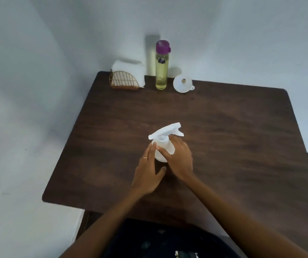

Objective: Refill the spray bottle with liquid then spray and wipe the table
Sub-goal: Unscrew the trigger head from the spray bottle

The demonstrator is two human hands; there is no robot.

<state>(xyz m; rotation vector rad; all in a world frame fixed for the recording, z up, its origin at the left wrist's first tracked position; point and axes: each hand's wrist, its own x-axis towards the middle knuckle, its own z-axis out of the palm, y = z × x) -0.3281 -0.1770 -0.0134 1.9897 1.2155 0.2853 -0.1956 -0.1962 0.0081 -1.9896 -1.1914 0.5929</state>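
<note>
Spray bottle (164,146), upright at mid-worktop (224,136), trigger head on. Right hand (179,159) wraps its body; left hand (148,174) lies open, fingers (152,148) touching its left side. Far edge: liquid bottle (161,71), funnel (183,83), cloths (129,69). Risk: light bottle tipping when the head is twisted.

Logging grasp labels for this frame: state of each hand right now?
Left hand: open, fingertips against the spray bottle, thumb spread.
Right hand: closed around the spray bottle's body.
</note>
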